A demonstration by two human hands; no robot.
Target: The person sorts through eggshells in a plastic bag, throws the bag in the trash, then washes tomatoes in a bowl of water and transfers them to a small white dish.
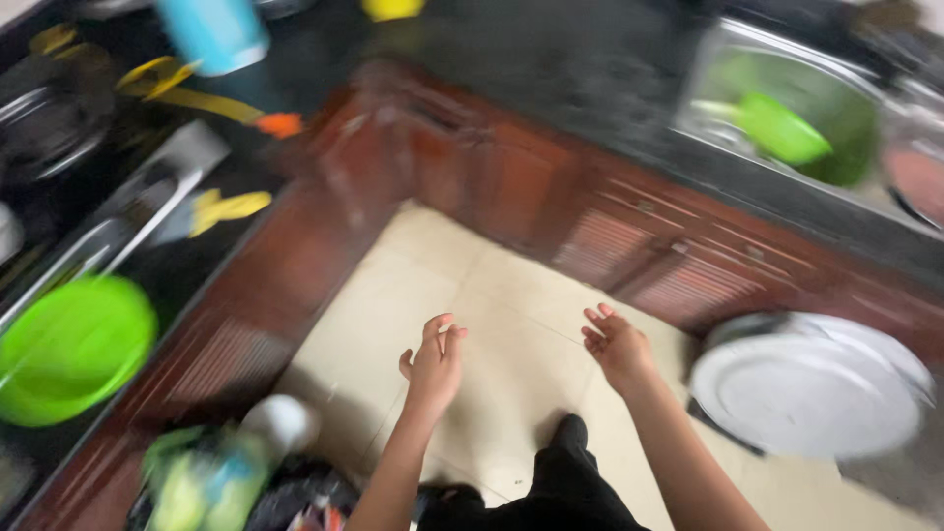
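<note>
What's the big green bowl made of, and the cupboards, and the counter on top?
The green bowl looks like plastic: one bright, even colour with a soft sheen. The cupboards look like reddish-brown wood with a polished finish and slatted panels. The counter looks like dark polished stone, black with faint speckles. The picture is blurred, so these are best guesses.

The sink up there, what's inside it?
Inside the sink lies a green bowl against something darker green. The picture is blurred, and whatever sits beneath them is covered. Both hands are empty.

Blurred green-yellow-blue packet (202, 482) w/ white top, bottom left by cabinet (226, 344).
</note>
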